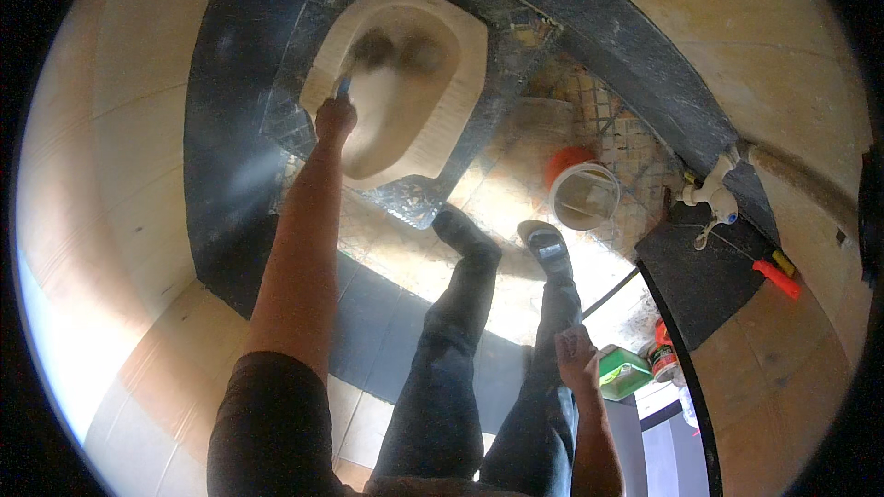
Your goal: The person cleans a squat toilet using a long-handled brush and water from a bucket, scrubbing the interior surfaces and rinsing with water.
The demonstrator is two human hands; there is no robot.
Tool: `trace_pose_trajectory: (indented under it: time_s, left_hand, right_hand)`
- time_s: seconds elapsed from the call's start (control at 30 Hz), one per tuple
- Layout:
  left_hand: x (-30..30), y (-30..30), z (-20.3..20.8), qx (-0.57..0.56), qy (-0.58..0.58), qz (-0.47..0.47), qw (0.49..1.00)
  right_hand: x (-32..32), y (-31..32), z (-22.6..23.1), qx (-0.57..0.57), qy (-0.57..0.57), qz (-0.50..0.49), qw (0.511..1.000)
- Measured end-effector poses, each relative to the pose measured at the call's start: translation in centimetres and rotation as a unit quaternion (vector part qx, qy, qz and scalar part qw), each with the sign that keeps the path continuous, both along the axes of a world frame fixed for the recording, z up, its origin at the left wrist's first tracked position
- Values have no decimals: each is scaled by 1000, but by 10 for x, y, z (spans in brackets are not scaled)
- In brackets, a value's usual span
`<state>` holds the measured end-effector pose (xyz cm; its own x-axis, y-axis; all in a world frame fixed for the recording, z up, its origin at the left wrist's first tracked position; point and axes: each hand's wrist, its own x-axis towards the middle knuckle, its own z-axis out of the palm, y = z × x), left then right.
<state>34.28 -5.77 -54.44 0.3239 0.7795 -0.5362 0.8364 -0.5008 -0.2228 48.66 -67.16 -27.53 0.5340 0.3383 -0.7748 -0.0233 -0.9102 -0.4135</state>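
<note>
My left arm reaches forward over a pale squat toilet (470,64) set in dark tiling. My left hand (335,120) is closed around the blue handle of a brush (343,86). The brush's far end is blurred, beside dark patches in the bowl, so I cannot make out its bristles. My right hand (577,359) is low beside my right knee, with something pale and shiny at its fingers. Its fingers are too indistinct to tell whether it holds anything.
A white bucket (557,198) stands beside an orange-red object (568,160) on the wet tiled floor. A tap (714,195) is at the right wall, near a red-handled tool (776,279). A green tub (623,375) lies near my right hand. My shoes are before the toilet.
</note>
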Motion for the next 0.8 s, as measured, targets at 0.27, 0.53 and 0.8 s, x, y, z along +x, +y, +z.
trace_pose_trajectory:
  time_s: [0.27,0.53,0.8]
  left_hand:
    - [45,-14,-16,73,-93,89,989]
    - [-58,-20,-4,-54,8,23,998]
    - [-160,-108,90,-74,-172,475,860]
  right_hand:
    - [6,-11,4,-13,15,-1,1000]
    - [10,5,16,-35,18,7,999]
    - [63,21,11,1,-26,33,999]
